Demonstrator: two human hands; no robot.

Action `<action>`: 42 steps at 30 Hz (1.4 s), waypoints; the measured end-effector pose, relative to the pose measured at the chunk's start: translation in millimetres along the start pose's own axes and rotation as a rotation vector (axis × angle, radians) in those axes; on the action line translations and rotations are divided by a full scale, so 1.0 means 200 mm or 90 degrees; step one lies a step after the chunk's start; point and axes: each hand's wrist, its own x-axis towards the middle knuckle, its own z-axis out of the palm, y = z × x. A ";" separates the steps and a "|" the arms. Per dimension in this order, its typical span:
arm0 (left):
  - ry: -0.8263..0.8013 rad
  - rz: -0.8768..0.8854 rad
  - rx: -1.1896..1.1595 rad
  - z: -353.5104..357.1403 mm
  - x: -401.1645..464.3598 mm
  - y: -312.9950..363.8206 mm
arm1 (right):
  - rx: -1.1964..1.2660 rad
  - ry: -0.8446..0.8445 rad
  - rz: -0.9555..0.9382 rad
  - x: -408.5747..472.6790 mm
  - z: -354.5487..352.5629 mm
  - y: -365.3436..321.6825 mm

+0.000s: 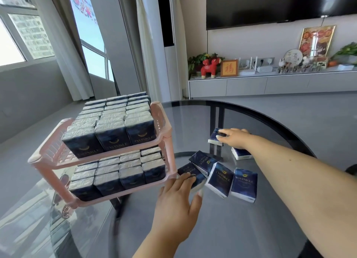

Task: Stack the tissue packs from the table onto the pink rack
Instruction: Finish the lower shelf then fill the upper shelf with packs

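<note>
1. The left hand (178, 196) lies flat, fingers straight, its fingertips resting on a pack (190, 173) just beside the rack's lower shelf.
2. The right hand (234, 138) reaches farther out, fingers curled over a far pack (216, 137); another pack (241, 153) lies under its wrist.
3. Three more packs (220, 179) lie between the hands on the glass counter (231, 228).
4. The pink rack (160, 114) stands at the left, both shelves filled with upright packs.
</note>
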 end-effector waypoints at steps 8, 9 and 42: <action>0.025 0.001 -0.102 -0.03 0.00 0.01 | -0.009 0.041 -0.135 -0.30 0.14 -0.08; 0.024 -0.001 -0.111 -0.03 0.00 0.01 | -0.020 0.054 -0.136 -0.34 0.15 -0.08; -0.216 -0.206 0.055 -0.30 -0.20 0.11 | -0.119 0.091 -0.246 -1.19 0.23 -0.22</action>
